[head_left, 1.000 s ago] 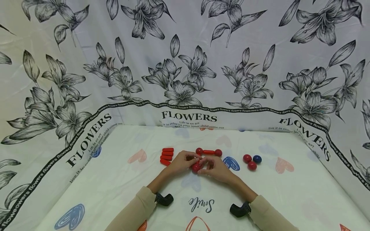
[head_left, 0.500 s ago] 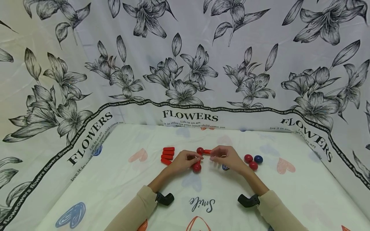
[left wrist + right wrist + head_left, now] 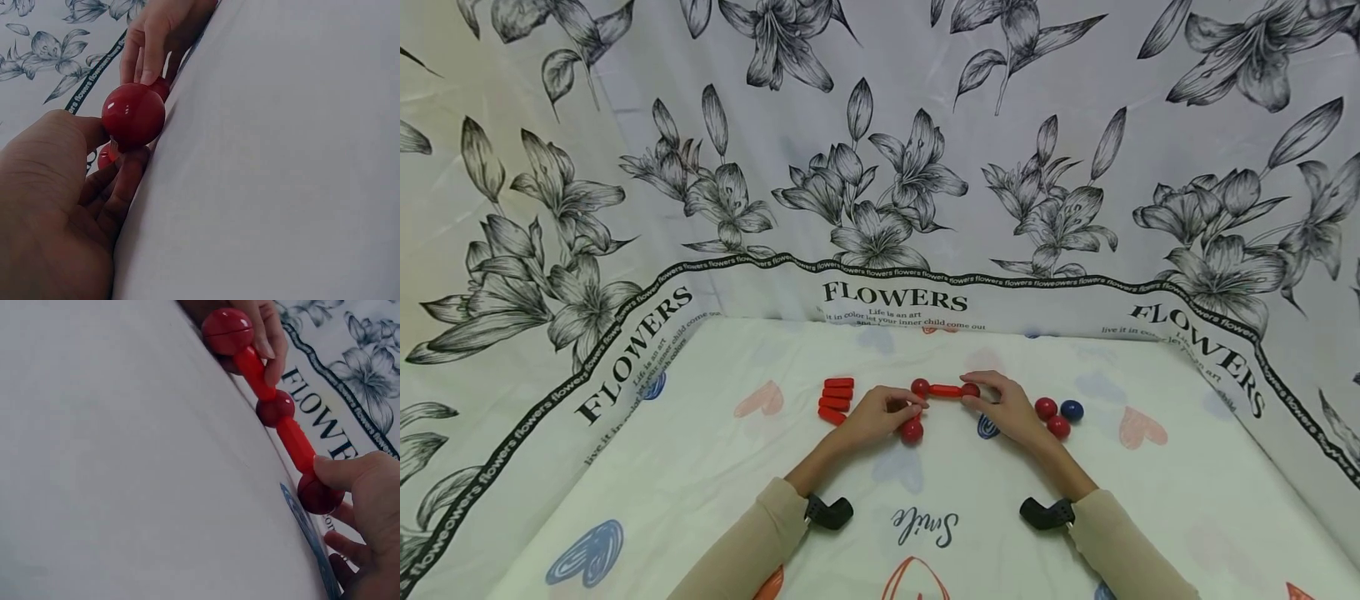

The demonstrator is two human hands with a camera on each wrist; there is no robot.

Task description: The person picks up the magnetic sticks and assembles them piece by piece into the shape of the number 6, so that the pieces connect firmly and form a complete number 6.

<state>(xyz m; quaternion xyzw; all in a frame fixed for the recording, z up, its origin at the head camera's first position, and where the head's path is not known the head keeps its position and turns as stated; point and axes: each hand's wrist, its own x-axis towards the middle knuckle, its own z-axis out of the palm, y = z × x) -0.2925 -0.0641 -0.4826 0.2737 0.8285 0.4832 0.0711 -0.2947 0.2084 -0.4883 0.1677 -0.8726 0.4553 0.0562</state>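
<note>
Red balls and red rods are joined into a bent chain on the cloth. My left hand (image 3: 880, 414) pinches the near rod (image 3: 251, 370) just above the near red ball (image 3: 133, 115). The thumb and fingers of my right hand (image 3: 1007, 408) grip the red ball (image 3: 320, 494) at the chain's far right end. Between the hands lie the corner red ball (image 3: 921, 387) and the far red rod (image 3: 945, 391), which runs to the right-hand ball. In the head view, my left fingers hide most of the near rod.
Several loose red rods (image 3: 837, 392) lie stacked left of my left hand. Right of my right hand sit two red balls (image 3: 1046, 408) and a blue ball (image 3: 1072, 411). A flower-printed curtain (image 3: 895, 208) stands behind the cloth-covered surface (image 3: 700, 467).
My right hand has left the near part of the chain, moved right and away from me, and taken hold of the right-end ball. My left hand stays on the near rod.
</note>
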